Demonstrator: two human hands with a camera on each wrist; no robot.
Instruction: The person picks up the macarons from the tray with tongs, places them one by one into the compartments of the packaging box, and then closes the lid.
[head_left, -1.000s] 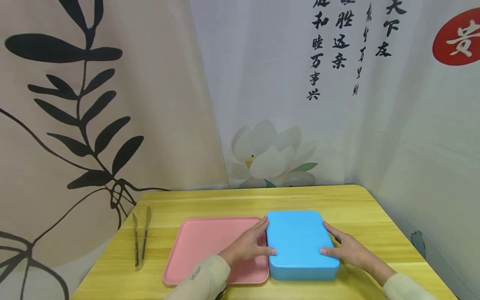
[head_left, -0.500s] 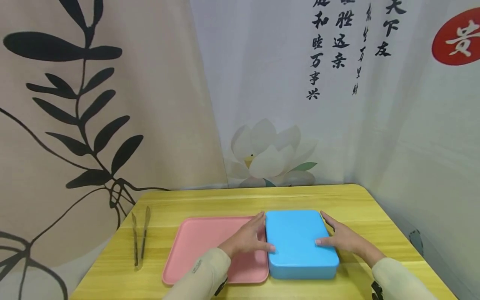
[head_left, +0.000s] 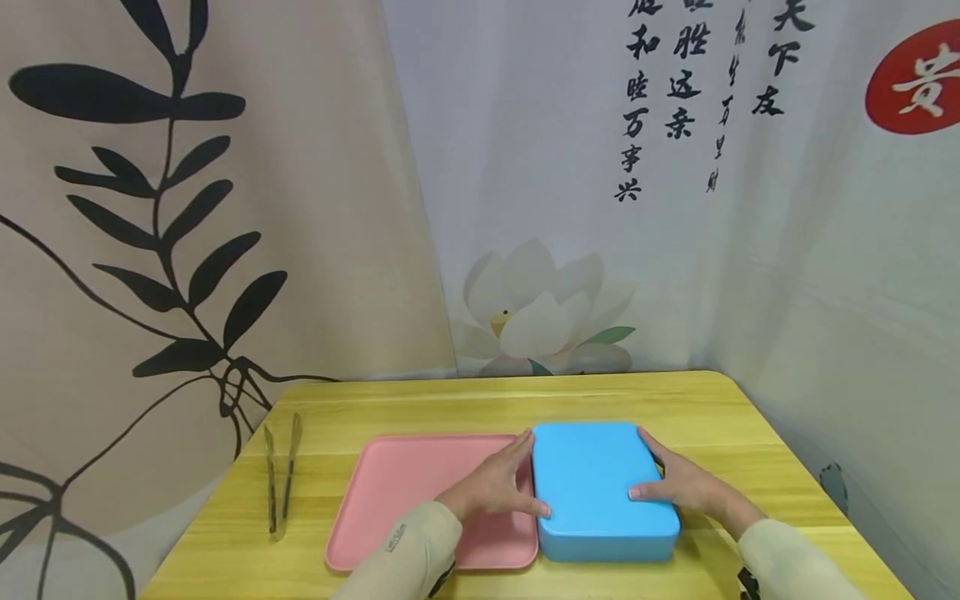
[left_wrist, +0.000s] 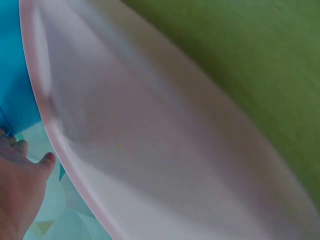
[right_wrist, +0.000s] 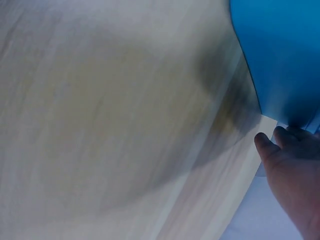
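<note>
A light blue lidded box [head_left: 588, 475] with rounded corners lies flat on the table, close against the right edge of a pink tray [head_left: 420, 492]. My left hand [head_left: 491, 483] reaches over the tray and holds the box's left side, thumb on the top edge, fingers toward the far corner. On the opposite side my right hand [head_left: 690, 483] has its thumb on the top surface and its fingers along the far right edge. In the left wrist view, left fingertips [left_wrist: 20, 146] are by the blue wall; in the right wrist view, right fingertips [right_wrist: 282, 134] meet the box's lower edge.
Metal tongs [head_left: 288, 475] lie on the left part of the yellow wood-grain table [head_left: 600, 400]. A printed cloth [head_left: 337, 208] with plant shapes and writing hangs behind the table and along its right side.
My right hand has shifted slightly left along the box, its thumb further in on the top. The left hand has barely moved. The box and tray stay in place.
</note>
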